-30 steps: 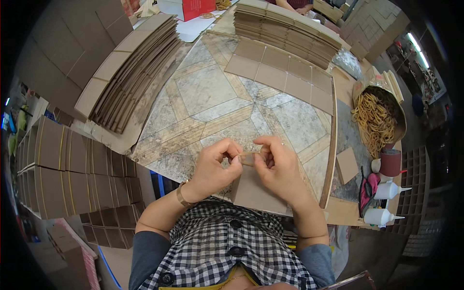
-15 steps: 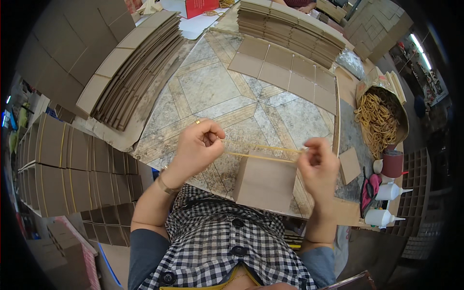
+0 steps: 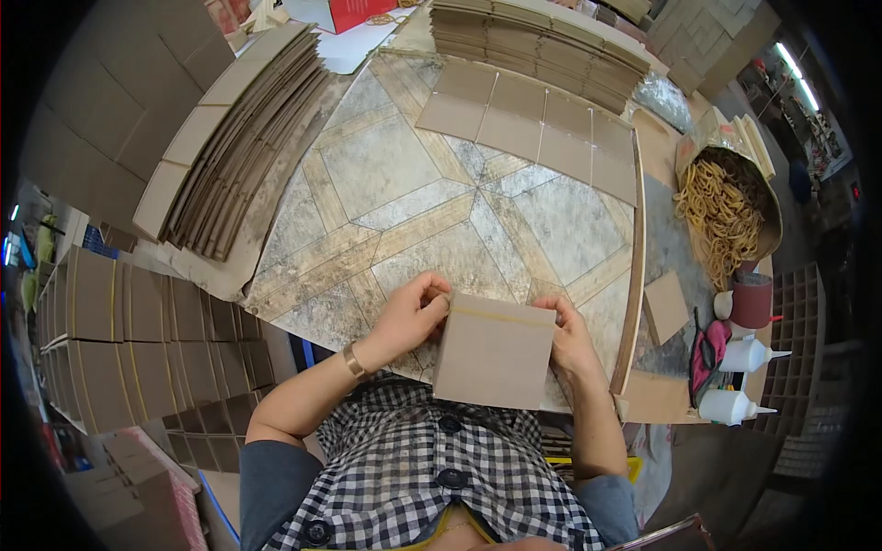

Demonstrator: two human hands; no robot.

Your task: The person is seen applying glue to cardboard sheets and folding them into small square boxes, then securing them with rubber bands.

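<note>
A square, greyish-brown cardboard box sits at the near edge of the table, in front of my body. Across its top, close to the far side, runs a thin yellow rubber band. My left hand is closed at the box's far left corner, its thumb and fingers pinched at the band's end. On the opposite side, my right hand is bent round the band's other end, against the box's right face. The fingertips of both hands are partly hidden by the box.
Flat divided cardboard panels lie at the table's far side, before a tall stack. Another stack stands left. To the right are a container of rubber bands, a small board and white squeeze bottles. Grid boxes stand lower left.
The rubber band, stretched between my hands above the box before, now lies across the box top. Both hands have come closer together and down to the box's sides.
</note>
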